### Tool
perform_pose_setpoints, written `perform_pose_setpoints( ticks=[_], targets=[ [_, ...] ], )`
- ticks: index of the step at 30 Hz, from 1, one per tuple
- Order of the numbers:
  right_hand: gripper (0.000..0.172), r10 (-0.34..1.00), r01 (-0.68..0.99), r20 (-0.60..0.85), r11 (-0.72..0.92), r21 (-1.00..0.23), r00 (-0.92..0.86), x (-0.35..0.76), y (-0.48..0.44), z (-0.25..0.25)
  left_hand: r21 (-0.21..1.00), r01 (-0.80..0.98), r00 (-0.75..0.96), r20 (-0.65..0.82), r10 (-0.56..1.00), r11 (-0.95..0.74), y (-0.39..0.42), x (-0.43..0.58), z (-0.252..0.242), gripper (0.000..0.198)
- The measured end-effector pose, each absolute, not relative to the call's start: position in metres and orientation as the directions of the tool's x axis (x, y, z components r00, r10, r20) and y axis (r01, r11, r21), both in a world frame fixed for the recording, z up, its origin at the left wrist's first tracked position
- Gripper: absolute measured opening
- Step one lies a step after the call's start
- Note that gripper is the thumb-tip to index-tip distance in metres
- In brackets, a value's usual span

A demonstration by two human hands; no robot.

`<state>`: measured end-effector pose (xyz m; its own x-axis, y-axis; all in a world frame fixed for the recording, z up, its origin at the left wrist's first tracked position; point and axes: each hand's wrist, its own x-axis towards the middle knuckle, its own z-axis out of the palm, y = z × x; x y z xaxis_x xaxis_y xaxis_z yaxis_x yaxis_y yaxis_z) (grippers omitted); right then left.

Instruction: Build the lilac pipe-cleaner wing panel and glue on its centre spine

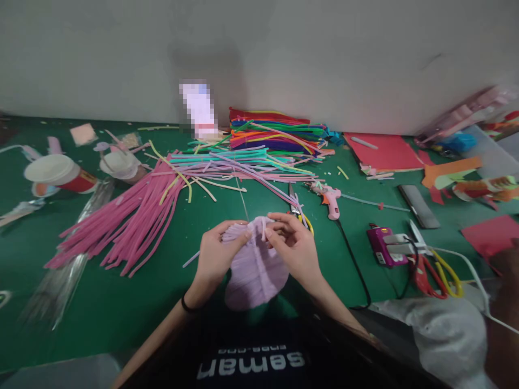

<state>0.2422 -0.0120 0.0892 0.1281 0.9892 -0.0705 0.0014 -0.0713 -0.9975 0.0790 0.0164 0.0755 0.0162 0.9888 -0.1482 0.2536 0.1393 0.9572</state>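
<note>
Close to my body I hold up a lilac leaf-shaped piece (257, 275) made of rows of pipe cleaners with a raised rib down its middle. My left hand (219, 254) grips its upper left edge, the thumb pressing near the rib. At the top, my right hand (295, 246) pinches a short pale pipe cleaner end (264, 229) that stands up from the rib. A thin wire (242, 200) runs from the top of the piece toward the back. Beyond my right hand lie scissors with yellow handles (292, 197), partly hidden, and a pink glue gun (332, 202).
Pink pipe cleaners (121, 221) fan out at the left beside wires in a clear sleeve (68, 275) and paper cups (60, 173). Multicoloured bundles (271, 132) and a lit, blurred screen (198, 111) are behind. Rightward are a purple power adapter (383, 246), more scissors (432, 273) and red paper (385, 152).
</note>
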Motion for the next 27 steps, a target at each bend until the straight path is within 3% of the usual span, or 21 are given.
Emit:
perform_pose_setpoints(
  ticks=[6,11,14,19,27],
  targets=[
    [0.022,0.97,-0.019,-0.013,-0.008,-1.0,0.243,0.229,-0.004,0.102,0.947,0.321,-0.11,0.06,0.992,-0.022,0.015,0.089,0.097,0.027],
    [0.015,0.974,-0.006,0.036,0.038,-0.999,0.223,0.227,0.002,0.102,0.924,0.382,-0.123,0.077,0.989,-0.025,0.016,0.092,0.1,0.03],
    [0.007,0.943,0.139,0.182,0.148,-0.979,0.28,0.227,-0.002,0.096,0.917,0.398,-0.118,0.077,0.99,-0.024,0.016,0.092,0.102,0.03],
    [0.018,0.766,0.464,0.62,0.493,-0.736,0.169,0.223,-0.009,0.085,0.889,0.441,-0.161,0.217,0.963,-0.126,0.011,0.096,0.104,0.027],
    [0.012,0.598,0.544,0.794,0.631,-0.553,0.114,0.216,0.003,0.086,0.831,0.465,-0.194,0.434,0.88,-0.307,0.009,0.1,0.097,0.021]
  ],
)
